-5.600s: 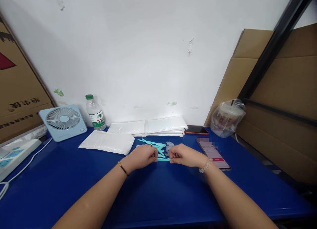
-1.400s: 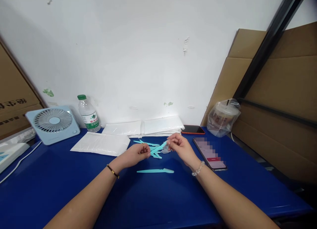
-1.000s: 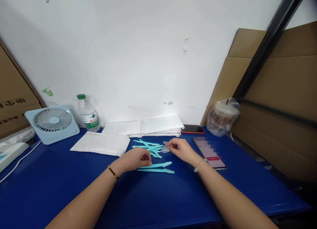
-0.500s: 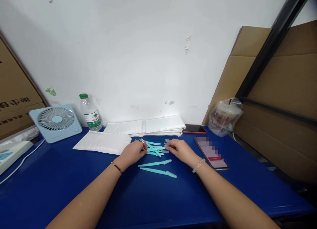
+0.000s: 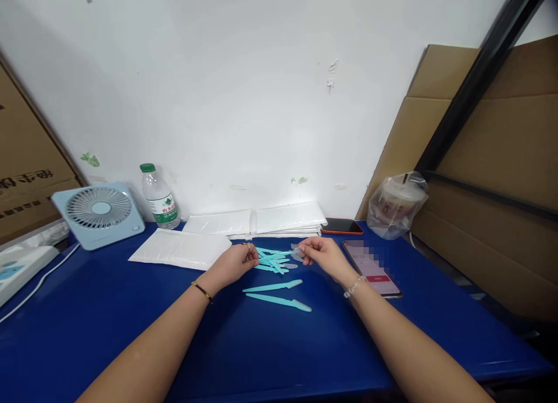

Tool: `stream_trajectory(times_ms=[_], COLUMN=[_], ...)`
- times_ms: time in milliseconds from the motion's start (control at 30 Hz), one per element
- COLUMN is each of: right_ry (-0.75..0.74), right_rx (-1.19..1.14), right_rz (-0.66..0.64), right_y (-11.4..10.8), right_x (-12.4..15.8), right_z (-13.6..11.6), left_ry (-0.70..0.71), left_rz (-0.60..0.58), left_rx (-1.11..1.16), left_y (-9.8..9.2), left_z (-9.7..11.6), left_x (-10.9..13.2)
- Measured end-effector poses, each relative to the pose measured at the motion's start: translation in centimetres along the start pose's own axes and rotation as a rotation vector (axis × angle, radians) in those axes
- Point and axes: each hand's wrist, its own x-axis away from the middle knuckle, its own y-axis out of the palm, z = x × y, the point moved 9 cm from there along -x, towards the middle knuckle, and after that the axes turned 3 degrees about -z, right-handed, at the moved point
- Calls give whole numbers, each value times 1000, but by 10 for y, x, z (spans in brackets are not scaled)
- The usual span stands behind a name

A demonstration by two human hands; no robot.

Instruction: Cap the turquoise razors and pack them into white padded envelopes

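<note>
Turquoise eyebrow razors (image 5: 274,266) lie in a loose, criss-crossed pile between my hands, several of them overlapping. My left hand (image 5: 238,259) is closed in a pinch on the handle of one eyebrow razor (image 5: 275,256), which points right above the pile. At its other end, my right hand (image 5: 321,256) pinches the clear cap (image 5: 297,253) over the blade; whether the cap sits fully on it I cannot tell. Another clear cap (image 5: 290,266) shows at the pile's right edge. Nearer me, two more razors (image 5: 274,286) lie apart, their blade ends to the right.
White padded mailers (image 5: 181,249) lie left and along the wall. A phone (image 5: 371,269) is right of my right hand, and a red-edged phone (image 5: 342,226) is behind. A fan (image 5: 99,214), a water bottle (image 5: 160,199) and a bagged drink cup (image 5: 396,205) stand on the blue table (image 5: 270,356).
My hands have lifted one razor from the pile, left on its handle and right on its clear capped end. My right hand has shifted slightly right and up.
</note>
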Motion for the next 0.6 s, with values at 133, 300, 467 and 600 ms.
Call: stream_trajectory(times_ms=[133,300,467,600], right_ry=[-9,-57,-87,-83], right_rx=[-26,-39,-51,-53], right_rz=[10,30,-4,-68], right_y=[1,1,4,14], right_x=[0,1,2,3], right_z=[1,-5,-5,-5], left_ry=[0,-1,-16,-5], left_rz=[-5,-11,-28,-60], left_rx=[9,12,58,141], left_y=[1,0,2,4], left_z=[1,2,1,5], left_x=[0,1,1,3])
